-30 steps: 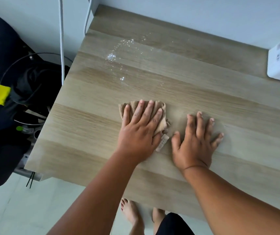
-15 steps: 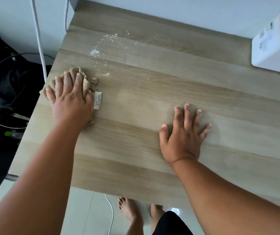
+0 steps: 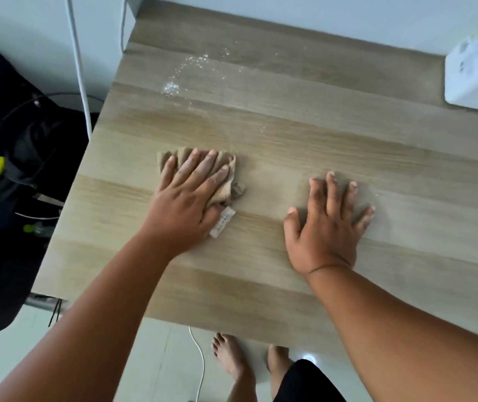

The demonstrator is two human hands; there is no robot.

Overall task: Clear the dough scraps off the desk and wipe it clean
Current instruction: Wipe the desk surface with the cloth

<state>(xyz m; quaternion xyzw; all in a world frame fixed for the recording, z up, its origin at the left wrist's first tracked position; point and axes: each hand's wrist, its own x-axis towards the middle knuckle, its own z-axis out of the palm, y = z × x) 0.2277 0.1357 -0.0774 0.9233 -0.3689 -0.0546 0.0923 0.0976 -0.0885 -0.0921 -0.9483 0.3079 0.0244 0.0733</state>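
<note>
Near the middle of the pale striped wood-grain worktop [image 3: 304,134], toward its left edge, the left hand [image 3: 185,210] presses flat on a crumpled beige cloth rag [image 3: 226,175], fingers straight and spread over it, not curled round it; a small white care label [image 3: 222,222] sticks out beside the thumb. The right hand [image 3: 326,227] lies flat on bare wood closer to the right, fingers spread, bracing and holding nothing. White floury specks [image 3: 174,85] remain toward the far left corner, well apart from the rag. Judging by its folds, the rag is soft, light and limp; it should slide easily under a flat palm and bunch if pushed from 1 edge, so pressing over its centre seems best. A white box-shaped appliance [image 3: 475,74] sits at the far right corner. The wipe looks unfinished.
</note>
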